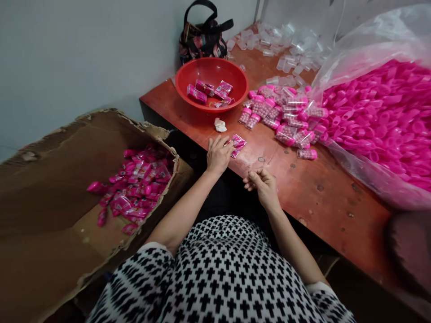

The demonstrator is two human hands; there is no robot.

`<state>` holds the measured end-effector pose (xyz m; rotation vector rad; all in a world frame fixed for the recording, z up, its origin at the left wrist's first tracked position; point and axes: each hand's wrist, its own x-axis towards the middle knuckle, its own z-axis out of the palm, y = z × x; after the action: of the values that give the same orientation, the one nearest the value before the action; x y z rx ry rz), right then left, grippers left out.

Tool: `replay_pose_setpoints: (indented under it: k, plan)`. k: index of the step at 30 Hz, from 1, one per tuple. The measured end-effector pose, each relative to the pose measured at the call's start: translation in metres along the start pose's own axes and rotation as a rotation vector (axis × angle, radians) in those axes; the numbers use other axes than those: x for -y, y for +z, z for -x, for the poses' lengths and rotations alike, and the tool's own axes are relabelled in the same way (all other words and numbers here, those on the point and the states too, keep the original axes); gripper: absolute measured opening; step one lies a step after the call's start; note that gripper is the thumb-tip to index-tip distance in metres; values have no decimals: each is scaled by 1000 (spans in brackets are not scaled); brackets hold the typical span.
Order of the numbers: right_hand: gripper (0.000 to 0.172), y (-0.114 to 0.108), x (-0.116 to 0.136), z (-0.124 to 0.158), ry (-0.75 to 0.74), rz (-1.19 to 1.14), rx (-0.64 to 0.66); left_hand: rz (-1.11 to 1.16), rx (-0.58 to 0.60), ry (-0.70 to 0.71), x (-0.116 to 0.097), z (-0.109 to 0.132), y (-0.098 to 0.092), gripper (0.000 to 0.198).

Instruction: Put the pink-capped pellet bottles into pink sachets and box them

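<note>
My left hand lies at the table's near edge with its fingers stretched out. Its fingertips touch a small stack of shiny pink printed wrappers lying flat on the wood. My right hand is just over the edge, to the right of the wrappers, with thumb and fingers drawn together; whatever may be between them is hidden. Beyond my hands lies a pile of small clear bottles with pink caps, filled with pale pink beads. One such bottle lies apart, nearer to me.
A red bowl holds more pink wrappers. A crumpled white scrap lies before it. Clear empty containers and a handbag are behind. A plastic bag of pink scoop-like parts fills the right. A cardboard box holds wrapped pink bottles.
</note>
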<state>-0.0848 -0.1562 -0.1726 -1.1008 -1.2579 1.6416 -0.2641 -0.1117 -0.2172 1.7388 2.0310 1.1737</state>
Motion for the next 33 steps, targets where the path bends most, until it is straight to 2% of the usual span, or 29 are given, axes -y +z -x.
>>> replay_pose_setpoints:
  k: [3, 5, 9, 12, 14, 17, 19, 20, 22, 24, 25, 27, 28, 30, 33]
  plan:
    - [25, 0, 5, -15, -33, 16, -40, 51, -81, 10, 1, 3, 1, 22]
    - [28, 4, 7, -28, -79, -26, -102, 119, -122, 37, -7, 9, -1, 23]
    - [43, 9, 10, -51, -85, -174, -108, 319, -48, 43, -37, 31, -11, 27]
    - [40, 3, 12, -56, -79, -162, -58, 559, 3, -183, -55, 45, -18, 35]
    - [40, -5, 13, -55, -69, -71, 33, 777, 106, -385, -61, 49, -20, 38]
    - [39, -21, 16, -50, -53, 151, 168, 999, 320, -589, -65, 50, -19, 35]
    - [34, -37, 23, -49, -67, 360, 149, 1019, 354, -652, -68, 50, -17, 31]
    - [31, -46, 28, -49, -75, 497, 75, 1011, 343, -674, -70, 50, -16, 29]
    - [33, -69, 42, -53, -60, 815, -206, 1010, 321, -720, -73, 52, -14, 28]
    - [48, -93, 55, -61, 45, 1116, -563, 1048, 307, -788, -76, 54, -13, 27]
    - [58, -105, 60, -66, 137, 1210, -679, 1080, 298, -832, -77, 55, -13, 26]
    - [71, -124, 67, -75, 296, 1324, -776, 1161, 262, -928, -80, 55, -12, 23]
    - [74, -131, 69, -78, 352, 1361, -771, 1208, 232, -978, -82, 54, -11, 21]
    - [75, -141, 71, -80, 405, 1422, -681, 1316, 149, -1061, -84, 54, -11, 16]
    - [61, -149, 74, -73, 399, 1507, -430, 1478, 24, -1130, -83, 53, -11, 12]
